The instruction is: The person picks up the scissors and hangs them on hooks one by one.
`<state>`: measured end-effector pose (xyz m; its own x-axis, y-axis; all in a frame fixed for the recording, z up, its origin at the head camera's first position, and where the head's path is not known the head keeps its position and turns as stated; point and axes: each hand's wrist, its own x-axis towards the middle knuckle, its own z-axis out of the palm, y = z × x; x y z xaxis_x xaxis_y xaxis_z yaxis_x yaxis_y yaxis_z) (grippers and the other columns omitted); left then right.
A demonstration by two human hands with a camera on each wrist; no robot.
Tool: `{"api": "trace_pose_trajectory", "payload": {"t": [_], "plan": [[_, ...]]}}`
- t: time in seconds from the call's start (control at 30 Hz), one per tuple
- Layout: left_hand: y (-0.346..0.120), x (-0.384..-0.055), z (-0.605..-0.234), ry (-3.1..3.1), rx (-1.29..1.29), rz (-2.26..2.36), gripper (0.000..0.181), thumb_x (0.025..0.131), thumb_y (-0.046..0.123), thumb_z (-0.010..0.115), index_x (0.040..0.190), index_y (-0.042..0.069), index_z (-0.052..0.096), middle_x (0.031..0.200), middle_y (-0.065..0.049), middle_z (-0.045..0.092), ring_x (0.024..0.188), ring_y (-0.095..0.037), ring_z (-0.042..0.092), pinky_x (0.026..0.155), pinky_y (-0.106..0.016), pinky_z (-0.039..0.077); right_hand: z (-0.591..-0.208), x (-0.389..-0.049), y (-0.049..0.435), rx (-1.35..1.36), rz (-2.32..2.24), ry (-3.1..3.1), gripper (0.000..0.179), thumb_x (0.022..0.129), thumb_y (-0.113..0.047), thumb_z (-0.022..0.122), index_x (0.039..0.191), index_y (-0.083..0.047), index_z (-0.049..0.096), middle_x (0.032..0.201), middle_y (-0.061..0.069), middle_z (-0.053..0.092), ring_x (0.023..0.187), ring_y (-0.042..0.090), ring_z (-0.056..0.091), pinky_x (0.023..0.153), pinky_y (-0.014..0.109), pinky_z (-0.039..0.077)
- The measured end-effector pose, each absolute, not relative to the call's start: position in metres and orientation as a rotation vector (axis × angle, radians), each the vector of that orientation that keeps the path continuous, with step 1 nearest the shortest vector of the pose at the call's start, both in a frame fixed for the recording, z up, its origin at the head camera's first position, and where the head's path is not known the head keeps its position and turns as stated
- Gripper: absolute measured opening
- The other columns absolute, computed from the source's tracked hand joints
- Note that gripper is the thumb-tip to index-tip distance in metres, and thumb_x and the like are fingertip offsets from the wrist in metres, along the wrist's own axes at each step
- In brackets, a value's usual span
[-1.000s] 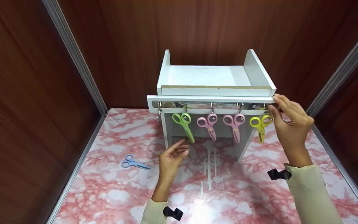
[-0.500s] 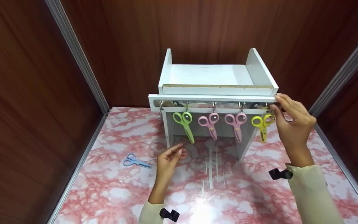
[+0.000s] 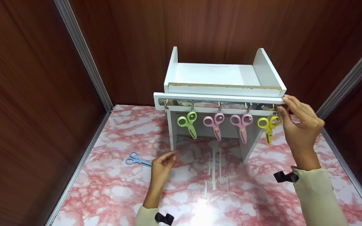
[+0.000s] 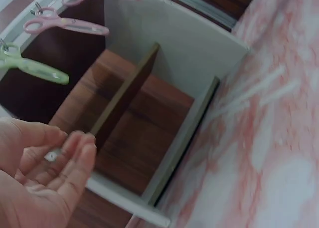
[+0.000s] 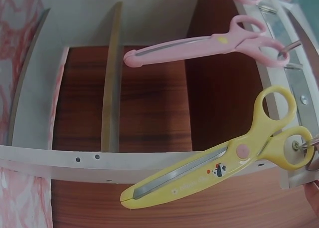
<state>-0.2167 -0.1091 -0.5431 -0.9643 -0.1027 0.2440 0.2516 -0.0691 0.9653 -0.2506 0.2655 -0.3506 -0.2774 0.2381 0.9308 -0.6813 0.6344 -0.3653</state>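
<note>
My right hand point(image 3: 303, 125) pinches the right end of a white hook rail point(image 3: 200, 98) fixed across the front of a small shelf, with the thumb below the fingers. Yellow scissors point(image 3: 268, 133) hang by one loop right beside that thumb. Pink scissors point(image 3: 217, 133), a second pink pair point(image 3: 243, 131) and green scissors point(image 3: 192, 131) hang from other hooks. The leftmost hook point(image 3: 166, 108) bears nothing. Low at the shelf's left leg is my left hand point(image 3: 160, 168), its fingers loosely bent with nothing visible in them. Blue scissors point(image 3: 137, 160) lie on the table, their tip partly behind this hand.
The white shelf point(image 3: 225, 90) stands on a red-and-white marbled table point(image 3: 112, 191), with raised sides and an upper tray. Behind it and at both sides are brown wood-grain walls point(image 3: 215, 31) with metal corner strips. Whitish streaks point(image 3: 214, 169) mark the tabletop before the shelf.
My left hand has moved down and left, away from the hanging green scissors and toward the blue pair. The green scissors have swung slightly. My right hand keeps its hold on the rail.
</note>
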Motion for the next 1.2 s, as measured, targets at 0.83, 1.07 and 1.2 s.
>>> {"api": "trace_pose_trajectory", "payload": {"t": [0.83, 1.07, 1.2], "plan": [[-0.143, -0.198, -0.562, -2.387, 0.099, -1.65, 0.035, 0.093, 0.004, 0.069, 0.128, 0.002, 0.068, 0.12, -0.026, 0.069, 0.113, -0.042, 0.065, 0.102, -0.059, 0.05, -0.354, -0.252, 0.268, 0.377, 0.912, -1.632, 0.035, 0.073, 0.016, 0.083, 0.103, -0.003, 0.081, 0.107, 0.013, 0.076, 0.093, 0.018, 0.069, 0.084, 0.015, 0.053], [-0.144, -0.194, -0.563, -2.485, 0.134, -1.424, 0.044, 0.093, 0.011, 0.072, 0.134, -0.002, 0.063, 0.135, -0.031, 0.059, 0.128, -0.048, 0.053, 0.107, -0.061, 0.046, -0.357, -0.256, 0.273, 0.379, 0.911, -1.636, 0.037, 0.073, 0.016, 0.083, 0.104, -0.005, 0.081, 0.108, 0.01, 0.077, 0.094, 0.018, 0.069, 0.085, 0.015, 0.054], [-0.147, -0.194, -0.563, -2.559, 0.174, -1.342, 0.053, 0.095, 0.015, 0.071, 0.14, -0.008, 0.054, 0.14, -0.042, 0.047, 0.129, -0.055, 0.048, 0.107, -0.064, 0.043, -0.359, -0.258, 0.274, 0.384, 0.921, -1.626, 0.038, 0.073, 0.016, 0.083, 0.104, -0.006, 0.081, 0.108, 0.01, 0.077, 0.093, 0.018, 0.069, 0.084, 0.016, 0.054]]}}
